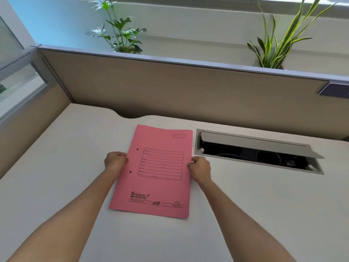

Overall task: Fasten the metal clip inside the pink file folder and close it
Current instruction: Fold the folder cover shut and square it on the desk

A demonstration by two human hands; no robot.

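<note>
The pink file folder (154, 188) lies closed and flat on the white desk (56, 167), its printed front cover up, with two punched holes near its left edge. My left hand (115, 161) pinches the folder's left edge at mid-height. On the opposite side, my right hand (200, 166) grips the right edge with curled fingers. The metal clip is hidden inside the closed folder.
An open cable tray (260, 148) with a raised grey lid is sunk into the desk just right of the folder. A beige partition wall (170, 87) runs along the desk's back and left side. Two potted plants (120, 35) stand behind it.
</note>
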